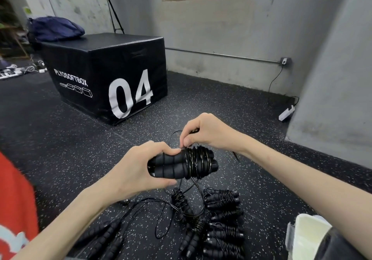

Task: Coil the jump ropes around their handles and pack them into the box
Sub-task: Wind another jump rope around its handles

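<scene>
Head view: our left hand [141, 167] grips the paired foam handles [171, 166] above the floor; our right hand [203, 133] pinches the cord's tail [175, 136]. If that pinch slips, we judge the coil [198, 163] could spring loose.

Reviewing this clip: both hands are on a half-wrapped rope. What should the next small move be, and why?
Probably one more turn: the right hand should carry the cord it pinches around the paired handles that the left hand grips. Coils already cover the handles' right half, yet loose cord trails to the floor, so the wrap looks unfinished.
</scene>
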